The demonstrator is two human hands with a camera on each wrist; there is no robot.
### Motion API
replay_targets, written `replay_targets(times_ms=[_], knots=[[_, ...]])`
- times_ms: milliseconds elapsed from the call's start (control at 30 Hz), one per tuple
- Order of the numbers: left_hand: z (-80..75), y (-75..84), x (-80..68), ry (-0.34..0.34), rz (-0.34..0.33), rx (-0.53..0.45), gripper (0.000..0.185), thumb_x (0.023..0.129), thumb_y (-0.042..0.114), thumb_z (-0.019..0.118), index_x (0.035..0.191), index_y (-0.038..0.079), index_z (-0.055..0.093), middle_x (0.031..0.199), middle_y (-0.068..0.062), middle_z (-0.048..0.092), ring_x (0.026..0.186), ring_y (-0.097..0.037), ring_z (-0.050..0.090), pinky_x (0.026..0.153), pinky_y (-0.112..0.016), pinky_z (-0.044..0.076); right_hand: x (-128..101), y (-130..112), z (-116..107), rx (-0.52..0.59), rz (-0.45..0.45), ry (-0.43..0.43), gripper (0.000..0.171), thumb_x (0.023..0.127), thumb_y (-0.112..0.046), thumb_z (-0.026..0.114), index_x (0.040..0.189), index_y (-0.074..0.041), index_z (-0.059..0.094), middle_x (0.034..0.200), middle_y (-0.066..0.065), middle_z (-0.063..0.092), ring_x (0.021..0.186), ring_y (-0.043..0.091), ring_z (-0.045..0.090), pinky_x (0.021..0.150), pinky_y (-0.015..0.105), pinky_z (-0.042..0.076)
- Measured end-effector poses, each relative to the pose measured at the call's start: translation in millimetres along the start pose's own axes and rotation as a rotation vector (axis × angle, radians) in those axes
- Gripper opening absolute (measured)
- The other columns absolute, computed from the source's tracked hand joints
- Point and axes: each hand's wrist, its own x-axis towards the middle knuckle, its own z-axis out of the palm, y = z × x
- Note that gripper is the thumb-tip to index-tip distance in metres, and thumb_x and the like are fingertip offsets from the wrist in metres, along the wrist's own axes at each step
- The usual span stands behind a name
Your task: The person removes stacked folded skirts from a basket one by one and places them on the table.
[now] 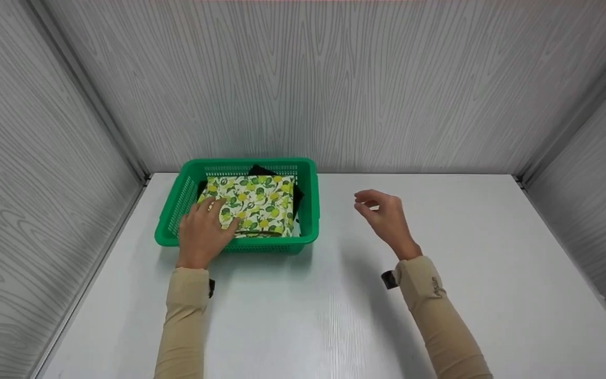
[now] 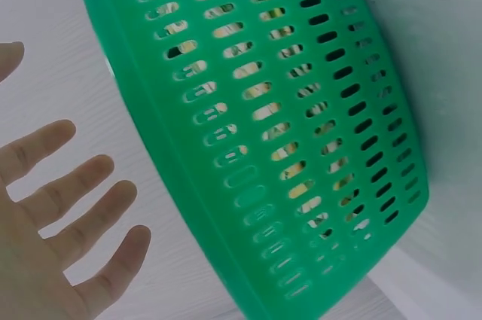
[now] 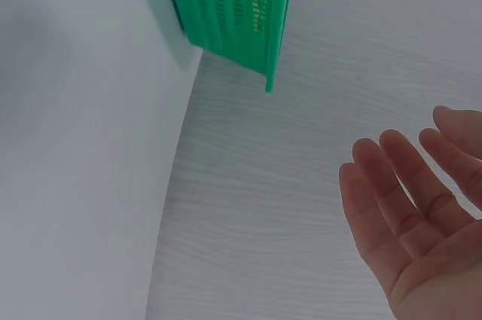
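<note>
head view: left hand (image 1: pixel 201 230) on lemon-print cloth (image 1: pixel 253 202)

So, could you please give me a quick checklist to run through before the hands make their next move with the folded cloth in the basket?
1. Left hand on the lemon-print cloth: ok, its fingers lie flat on the cloth's near left corner, nothing pinched.
2. Right hand free: ok, it hovers over the table, relaxed and holding nothing.
3. Cloth inside the green basket: ok, folded and within the rim.
4. Dark item under the cloth: cannot tell what it is or whether it would catch.
5. Basket flat on the table: ok in the head view.
6. Table to the basket's right bare: ok.
</note>
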Motion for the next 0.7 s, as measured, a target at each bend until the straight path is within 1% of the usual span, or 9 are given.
replay_targets(times_ms=[167,333,467,600,700], knots=[[2.4,-7.8,-1.2,-0.005,-0.016,-0.004,0.050,0.088,0.032,0.078,0.123,-0.003,0.069,0.125,-0.027,0.064,0.109,-0.047,0.061,0.075,-0.066,0.053,9.1,-9.0,28.4,0.048,0.033,-0.040,0.017,0.095,0.001,0.066,0.109,0.005,0.074,0.102,0.016,0.074,0.092,0.028,0.069,0.082,0.044,0.058],[6.7,-15.4,-2.4,-0.007,-0.022,-0.032,0.050,0.087,0.029,0.081,0.122,-0.005,0.069,0.123,-0.029,0.064,0.105,-0.049,0.062,0.073,-0.063,0.054,18.3,-20.4,49.8,0.088,0.081,-0.076,0.020,0.096,0.001,0.064,0.113,0.005,0.073,0.109,0.018,0.073,0.097,0.030,0.069,0.086,0.043,0.057],[8.6,-20.6,-1.7,-0.040,-0.055,-0.057,0.052,0.086,0.027,0.081,0.124,-0.006,0.068,0.126,-0.029,0.063,0.104,-0.049,0.062,0.072,-0.062,0.054,24.6,-29.1,64.7,0.115,0.130,-0.111,0.022,0.096,0.000,0.063,0.116,0.005,0.072,0.114,0.018,0.072,0.102,0.029,0.068,0.090,0.042,0.056],[9.7,-25.1,1.3,-0.089,-0.097,-0.069,0.054,0.088,0.027,0.078,0.128,-0.006,0.065,0.129,-0.029,0.061,0.107,-0.050,0.061,0.076,-0.064,0.053,28.8,-35.5,78.2,0.146,0.186,-0.149,0.026,0.097,-0.001,0.063,0.121,0.004,0.070,0.119,0.018,0.070,0.107,0.028,0.067,0.096,0.041,0.053],[9.8,-27.2,4.2,-0.111,-0.136,-0.091,0.054,0.088,0.027,0.076,0.130,-0.006,0.064,0.130,-0.028,0.061,0.109,-0.050,0.060,0.079,-0.064,0.052,31.6,-37.4,87.5,0.173,0.222,-0.179,0.029,0.098,-0.003,0.064,0.125,0.005,0.068,0.123,0.018,0.068,0.111,0.028,0.065,0.099,0.041,0.051]])
